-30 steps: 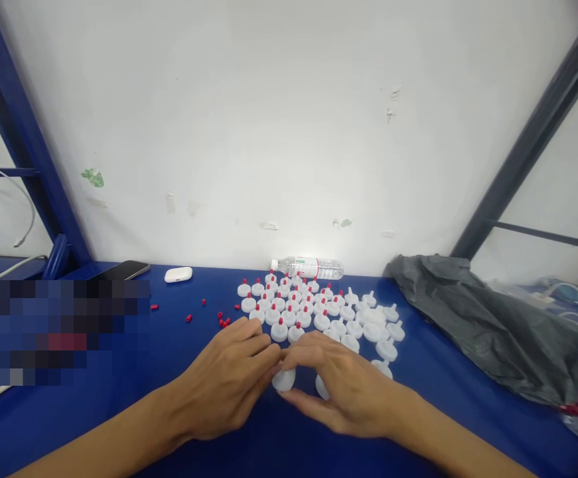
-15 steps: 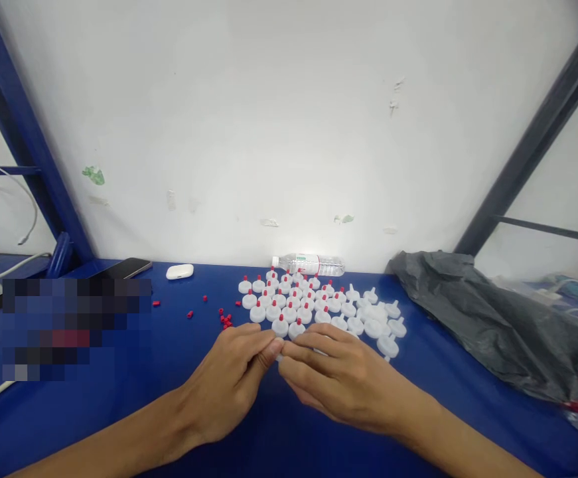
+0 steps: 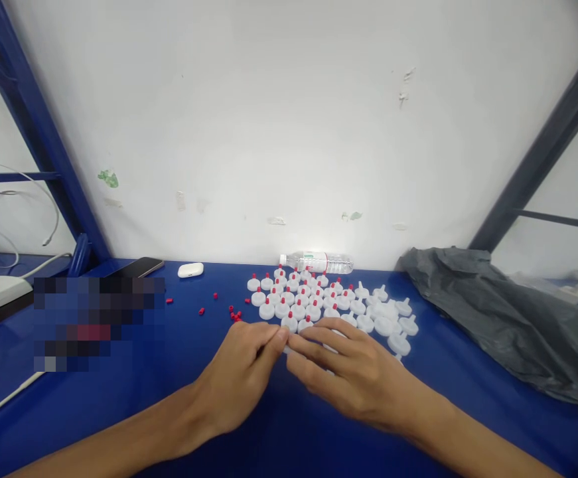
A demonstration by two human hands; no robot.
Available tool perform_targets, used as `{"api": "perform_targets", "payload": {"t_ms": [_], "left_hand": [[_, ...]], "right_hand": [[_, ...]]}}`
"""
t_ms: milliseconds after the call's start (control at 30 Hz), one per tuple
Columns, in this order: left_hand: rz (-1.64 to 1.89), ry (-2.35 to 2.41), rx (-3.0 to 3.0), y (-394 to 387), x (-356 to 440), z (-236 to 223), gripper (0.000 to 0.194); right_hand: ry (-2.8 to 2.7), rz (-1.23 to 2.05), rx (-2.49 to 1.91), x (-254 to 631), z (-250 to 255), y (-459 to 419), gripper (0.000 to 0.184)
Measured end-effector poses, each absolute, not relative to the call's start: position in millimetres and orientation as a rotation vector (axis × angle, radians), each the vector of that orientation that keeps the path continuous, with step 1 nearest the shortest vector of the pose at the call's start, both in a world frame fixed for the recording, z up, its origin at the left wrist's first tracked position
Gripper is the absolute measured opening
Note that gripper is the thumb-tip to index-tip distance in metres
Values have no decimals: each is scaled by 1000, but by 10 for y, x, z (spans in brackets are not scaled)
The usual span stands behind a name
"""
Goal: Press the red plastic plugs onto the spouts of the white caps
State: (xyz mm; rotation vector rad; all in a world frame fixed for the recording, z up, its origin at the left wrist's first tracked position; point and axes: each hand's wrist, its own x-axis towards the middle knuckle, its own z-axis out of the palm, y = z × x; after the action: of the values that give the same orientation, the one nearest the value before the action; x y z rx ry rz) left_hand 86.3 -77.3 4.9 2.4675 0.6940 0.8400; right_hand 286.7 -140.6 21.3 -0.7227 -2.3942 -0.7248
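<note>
My left hand (image 3: 246, 373) is closed, with thumb and forefinger pinched together; whatever is between them is hidden. Against its fingertips, my right hand (image 3: 356, 372) curls its fingers round a white nozzle cap (image 3: 287, 350), of which only a small edge shows. Just beyond both hands stand several white nozzle caps with red tips (image 3: 283, 308), upright and close together. White nozzle caps without red tips (image 3: 387, 325) lie to the right, some upright and some tilted. Loose small red tips (image 3: 236, 316) are scattered beyond my left hand.
A clear plastic bottle (image 3: 326, 262) lies on its side by the wall. Left of it are a white earphone case (image 3: 190, 270) and a phone (image 3: 144, 267). A dark grey plastic bag (image 3: 498, 318) covers the right of the blue table (image 3: 289, 438). A white cable (image 3: 7, 399) runs at left.
The view has shifted slightly, so the table things sit a little further right. My right fingers have loosened and spread a little; both hands stay together at the same spot.
</note>
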Motion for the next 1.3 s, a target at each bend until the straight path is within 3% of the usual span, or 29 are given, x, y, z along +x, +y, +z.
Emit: {"api": "perform_targets", "payload": {"t_ms": [100,233,367,467,567,733,833,1000,1300], "left_hand": [[1030,432,2865,-711,786,61,32],[993,173,2954,-684,709,113,19],[883,277,2606,-777,743,139,30],[781,491,2289,-837,835,121,41],[728,580,2043,-781,865,85,46],[1039,874,1896,-450,621,159,49],[1131,943,2155,-353,526,217,46],[735,590,2745,-492,634,62,23],[568,560,2822,-515,651,-59,15]], "right_hand": [[-2387,-286,-788,2885,192,-1432,19],[-2174,388,-1026,2911,224,-1522,26],[-2085,672,-1070,2938,300,-1539,33],[-2122,590,-1072,2942,310,-1494,34],[-2252,280,-962,2960,276,-1445,26],[-2287,-168,-982,3163,267,-1347,21],[-2189,-199,-1118,3304,290,-1284,12],[-2228,-231,-1296,3410,221,-1196,20],[-2382,-181,-1337,3439,191,-1159,22]]}}
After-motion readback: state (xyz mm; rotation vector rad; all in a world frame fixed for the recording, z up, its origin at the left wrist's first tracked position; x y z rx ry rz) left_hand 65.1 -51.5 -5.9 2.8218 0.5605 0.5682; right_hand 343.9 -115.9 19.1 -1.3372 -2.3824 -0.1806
